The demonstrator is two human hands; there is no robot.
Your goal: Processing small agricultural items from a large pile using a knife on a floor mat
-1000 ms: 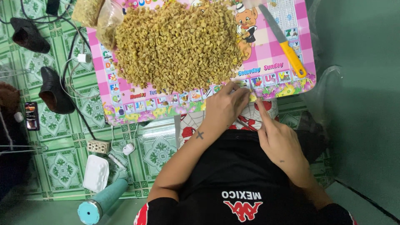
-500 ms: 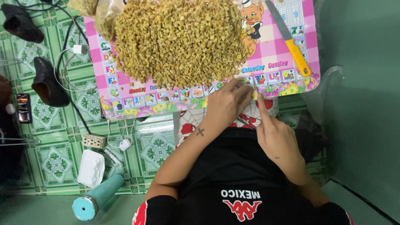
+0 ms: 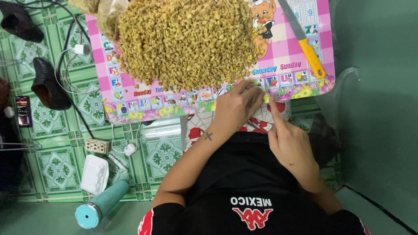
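A big heap of small yellow-brown pieces (image 3: pixel 187 41) lies on a pink checked plastic mat (image 3: pixel 287 48) with pictures along its edge. My left hand (image 3: pixel 237 106) rests at the mat's near edge, fingers curled around something small that I cannot make out. My right hand (image 3: pixel 289 141) is beside it, index finger stretched toward the same spot at the mat's edge. A knife with a yellow handle (image 3: pixel 305 41) lies on the mat's right side, apart from both hands.
On the green patterned floor tiles lie two dark shoes (image 3: pixel 45 85), a phone (image 3: pixel 23 111), a white case (image 3: pixel 94 174), a teal bottle (image 3: pixel 102 204), a socket block (image 3: pixel 97 146) and cables. A clear plastic bag (image 3: pixel 344 95) sits to the right.
The view has shifted slightly. Both hands stay at the mat's near edge with only small finger movements.
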